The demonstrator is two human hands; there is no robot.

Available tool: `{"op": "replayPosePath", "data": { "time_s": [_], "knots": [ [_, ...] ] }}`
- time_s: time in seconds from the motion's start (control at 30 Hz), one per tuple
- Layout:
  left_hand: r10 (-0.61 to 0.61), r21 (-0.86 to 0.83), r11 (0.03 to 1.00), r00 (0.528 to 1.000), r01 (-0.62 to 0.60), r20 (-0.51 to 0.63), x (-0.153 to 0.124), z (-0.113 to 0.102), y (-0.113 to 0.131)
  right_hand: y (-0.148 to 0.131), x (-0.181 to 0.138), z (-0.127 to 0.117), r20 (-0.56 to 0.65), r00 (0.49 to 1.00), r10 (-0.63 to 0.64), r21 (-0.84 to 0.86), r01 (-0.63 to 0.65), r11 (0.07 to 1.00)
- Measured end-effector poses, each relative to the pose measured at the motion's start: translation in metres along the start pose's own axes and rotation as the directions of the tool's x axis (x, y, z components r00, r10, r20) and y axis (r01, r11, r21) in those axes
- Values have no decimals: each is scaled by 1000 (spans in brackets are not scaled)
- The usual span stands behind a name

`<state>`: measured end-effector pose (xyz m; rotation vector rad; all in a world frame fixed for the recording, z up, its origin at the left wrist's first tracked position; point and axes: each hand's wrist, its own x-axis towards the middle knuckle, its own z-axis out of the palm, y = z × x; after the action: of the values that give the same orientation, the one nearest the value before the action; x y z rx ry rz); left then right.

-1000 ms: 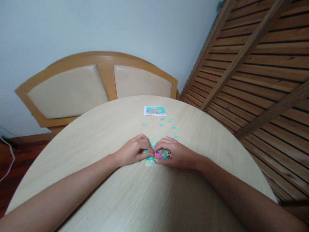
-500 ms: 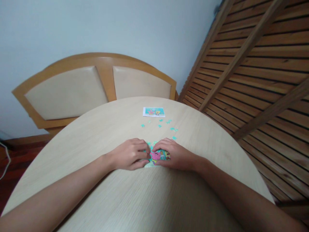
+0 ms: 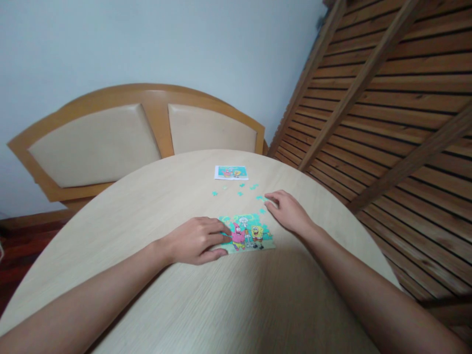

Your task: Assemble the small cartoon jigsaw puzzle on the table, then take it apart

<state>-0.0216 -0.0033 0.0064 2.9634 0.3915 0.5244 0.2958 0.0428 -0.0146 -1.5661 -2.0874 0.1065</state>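
A partly joined jigsaw puzzle [image 3: 248, 236] with pink and yellow cartoon figures on a turquoise ground lies flat on the table. My left hand [image 3: 197, 240] rests over its left edge, fingers spread and flat, covering part of that side. Beyond the puzzle's upper right corner, my right hand [image 3: 285, 209] hovers low with thumb and forefinger slightly apart. Its fingertips are beside a loose turquoise jigsaw piece [image 3: 260, 197]; whether they touch it I cannot tell. Just below, another jigsaw piece [image 3: 262, 211] lies near the thumb.
Several more loose pieces [image 3: 240, 193] are scattered between the puzzle and a small picture card [image 3: 231, 172] at the back. Around them is the round wooden table [image 3: 155, 196]. Behind it stand a padded chair back [image 3: 98, 142] and, at right, a slatted wooden panel [image 3: 387, 118].
My right hand has left the puzzle and moved up and right to the loose pieces, uncovering the puzzle's right side. My left hand stays at the left edge. The view has shifted slightly.
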Motion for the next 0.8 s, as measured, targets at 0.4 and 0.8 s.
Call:
{"op": "replayPosePath", "data": {
  "time_s": [0.4,0.8],
  "knots": [
    [-3,-87,996,1000,1,-16,2,1,2,18,9,8,39,998,39,75,-42,996],
    [-1,-81,997,1000,-1,-24,3,2,3,5,6,3,80,996,41,190,-56,980]
  ]
}}
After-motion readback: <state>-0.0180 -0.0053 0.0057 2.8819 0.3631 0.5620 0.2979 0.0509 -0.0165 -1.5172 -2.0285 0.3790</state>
